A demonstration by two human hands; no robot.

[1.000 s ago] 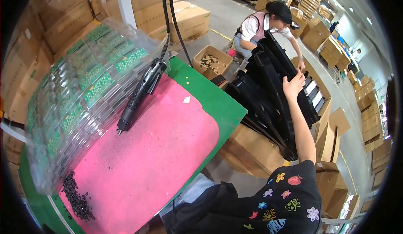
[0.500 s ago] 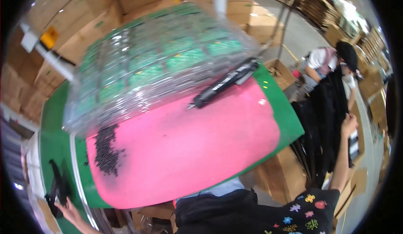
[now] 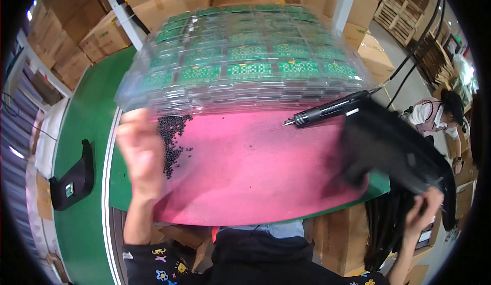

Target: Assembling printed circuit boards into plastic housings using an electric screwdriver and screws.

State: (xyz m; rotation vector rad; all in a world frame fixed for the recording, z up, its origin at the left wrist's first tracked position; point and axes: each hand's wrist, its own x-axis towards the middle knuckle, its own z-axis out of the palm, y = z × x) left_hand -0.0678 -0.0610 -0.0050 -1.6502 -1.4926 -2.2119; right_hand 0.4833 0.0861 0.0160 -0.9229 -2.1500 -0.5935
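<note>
Now that the right hand point(image 3: 424, 209), grip clamped on a long black plastic housing point(image 3: 396, 144), has brought it over the flat pink mat's point(image 3: 245, 170) right end, both hands flank the mat; the blurred left hand's point(image 3: 141, 154) grip is unreadable.

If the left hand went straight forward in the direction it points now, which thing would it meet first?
Probably the stack of clear plastic trays, near its left corner. The left hand is blurred and its height unclear, so it might pass above them.
</note>
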